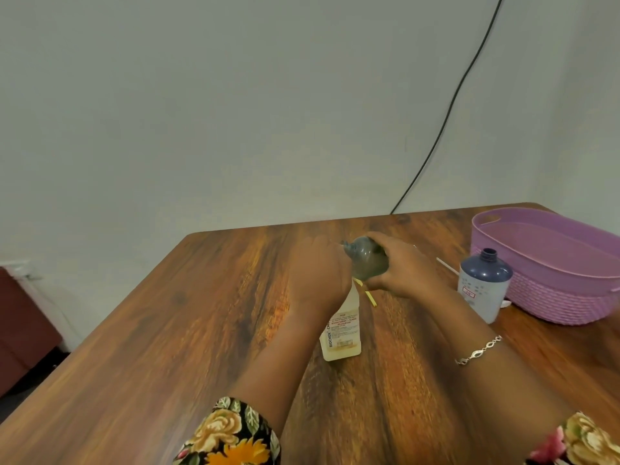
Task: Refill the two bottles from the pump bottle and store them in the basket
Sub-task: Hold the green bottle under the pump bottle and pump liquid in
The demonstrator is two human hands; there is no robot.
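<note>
A clear pump bottle [342,330] with a white label stands mid-table. My left hand [318,273] covers its top, so the pump head is hidden. My right hand [402,270] grips a small grey-green bottle [367,260], tilted with its open neck pointing left toward my left hand. A second bottle [483,286], blue-topped with a white body and no cap, stands upright to the right. The purple basket [550,297] sits at the far right, just behind that bottle.
A thin white stick [448,266] lies on the wooden table [167,330] between my right hand and the basket. A black cable [449,109] runs down the wall behind the table. A dark red cabinet [23,327] stands left of the table.
</note>
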